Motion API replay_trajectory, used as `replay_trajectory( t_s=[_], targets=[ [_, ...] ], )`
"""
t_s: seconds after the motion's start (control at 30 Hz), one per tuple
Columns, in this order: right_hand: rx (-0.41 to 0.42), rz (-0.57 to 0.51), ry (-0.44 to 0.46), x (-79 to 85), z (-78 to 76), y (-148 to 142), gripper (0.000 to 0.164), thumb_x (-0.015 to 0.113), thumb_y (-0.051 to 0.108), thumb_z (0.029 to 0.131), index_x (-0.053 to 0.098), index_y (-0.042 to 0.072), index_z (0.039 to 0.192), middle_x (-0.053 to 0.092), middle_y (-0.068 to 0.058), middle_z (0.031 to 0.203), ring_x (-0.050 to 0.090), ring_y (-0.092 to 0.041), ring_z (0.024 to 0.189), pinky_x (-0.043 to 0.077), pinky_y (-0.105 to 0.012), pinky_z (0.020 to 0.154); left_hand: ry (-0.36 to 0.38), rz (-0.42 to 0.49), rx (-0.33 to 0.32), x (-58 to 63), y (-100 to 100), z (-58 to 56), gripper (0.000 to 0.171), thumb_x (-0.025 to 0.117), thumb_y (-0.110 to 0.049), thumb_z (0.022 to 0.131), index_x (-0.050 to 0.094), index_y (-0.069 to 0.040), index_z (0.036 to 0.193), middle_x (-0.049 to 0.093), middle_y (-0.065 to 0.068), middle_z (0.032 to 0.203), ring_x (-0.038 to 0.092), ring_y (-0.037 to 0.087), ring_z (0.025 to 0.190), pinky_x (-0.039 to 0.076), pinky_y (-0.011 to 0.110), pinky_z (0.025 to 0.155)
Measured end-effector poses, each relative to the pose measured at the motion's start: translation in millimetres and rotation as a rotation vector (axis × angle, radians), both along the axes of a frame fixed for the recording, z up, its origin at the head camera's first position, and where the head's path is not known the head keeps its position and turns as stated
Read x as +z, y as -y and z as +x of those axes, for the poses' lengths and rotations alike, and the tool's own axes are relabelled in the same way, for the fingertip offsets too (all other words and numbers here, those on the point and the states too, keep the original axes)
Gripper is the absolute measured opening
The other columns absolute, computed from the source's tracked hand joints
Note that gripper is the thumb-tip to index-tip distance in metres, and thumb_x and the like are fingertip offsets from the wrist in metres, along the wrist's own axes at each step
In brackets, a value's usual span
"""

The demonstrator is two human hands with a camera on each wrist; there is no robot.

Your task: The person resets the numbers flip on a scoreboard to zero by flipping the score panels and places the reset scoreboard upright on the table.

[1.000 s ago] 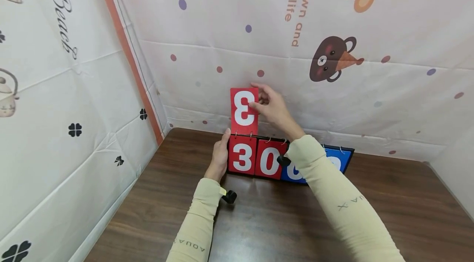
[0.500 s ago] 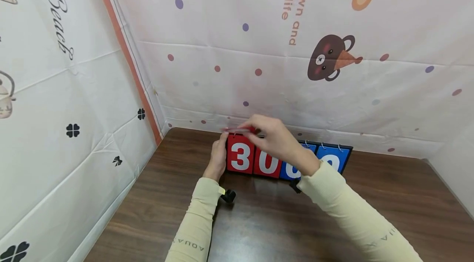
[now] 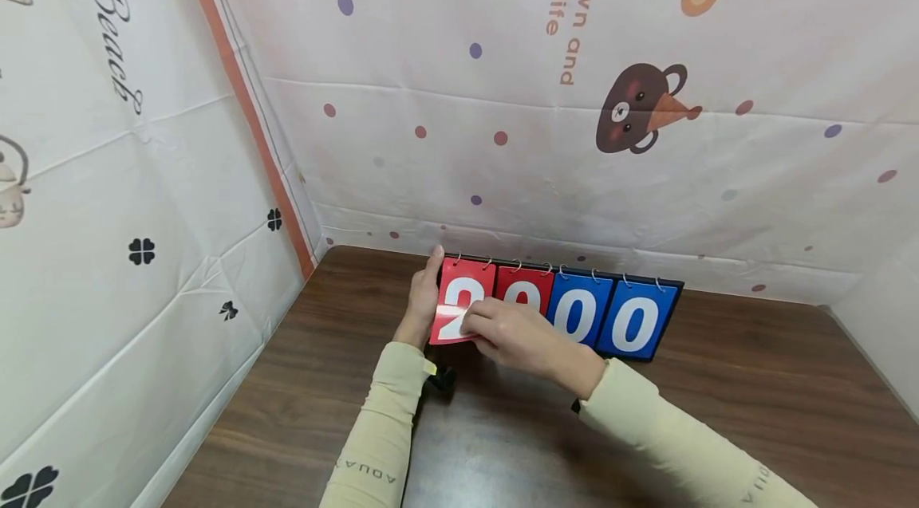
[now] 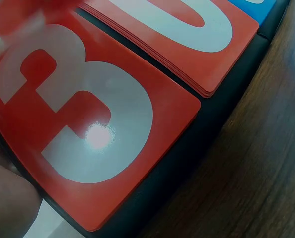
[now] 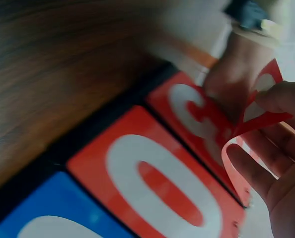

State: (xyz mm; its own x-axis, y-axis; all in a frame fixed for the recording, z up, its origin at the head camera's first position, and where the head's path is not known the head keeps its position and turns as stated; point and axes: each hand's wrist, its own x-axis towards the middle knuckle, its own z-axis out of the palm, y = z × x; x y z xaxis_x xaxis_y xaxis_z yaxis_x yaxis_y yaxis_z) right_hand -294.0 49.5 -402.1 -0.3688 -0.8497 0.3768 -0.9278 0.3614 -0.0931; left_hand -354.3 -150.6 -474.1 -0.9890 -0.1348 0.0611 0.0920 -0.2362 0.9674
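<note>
A black tabletop flip scoreboard leans upright, with red and blue number cards hung on rings. My left hand grips its left edge, thumb up along the side. The right hand pinches the lower right part of the leftmost red card marked 2. That card hangs slightly off the stack, and in the right wrist view it bends between thumb and fingers. Beneath it, a red card marked 3 shows in the left wrist view. A red 0 card beside it is partly covered by my right hand in the head view.
Two blue 0 cards fill the scoreboard's right half. Everything stands on a brown wooden table. Close behind rises a white printed cloth, and another printed cloth hangs at the left.
The right hand has brought a raised red card forward and down over the rings, so 2 now covers the 3 at the far left. My left hand stays at the scoreboard's edge.
</note>
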Motion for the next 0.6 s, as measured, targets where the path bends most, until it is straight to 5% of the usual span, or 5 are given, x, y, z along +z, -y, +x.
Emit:
replay_trajectory(
  t_s=[0.3, 0.6],
  targets=[
    [-0.043, 0.133, -0.108, -32.2, -20.7, 4, 0.036, 0.088, 0.014, 0.088, 0.076, 0.011, 0.121, 0.074, -0.006, 0.117, 0.070, -0.020, 0.106, 0.057, -0.036, 0.096, 0.000, 0.045, -0.028, 0.7, -2, -0.6, 0.060, 0.054, -0.060, 0.106, 0.071, -0.003, 0.104, 0.071, 0.006, 0.091, 0.067, 0.015, 0.083, 0.056, 0.028, 0.074],
    [-0.043, 0.254, -0.233, -45.5, -26.5, 5, 0.045, 0.090, 0.016, 0.086, 0.075, 0.012, 0.128, 0.072, -0.008, 0.127, 0.066, -0.024, 0.119, 0.053, -0.039, 0.104, -0.026, 0.025, 0.003, 0.3, -1, -1.8, 0.053, 0.054, -0.055, 0.107, 0.073, -0.008, 0.093, 0.070, 0.003, 0.086, 0.065, 0.015, 0.083, 0.052, 0.029, 0.075]
  ],
)
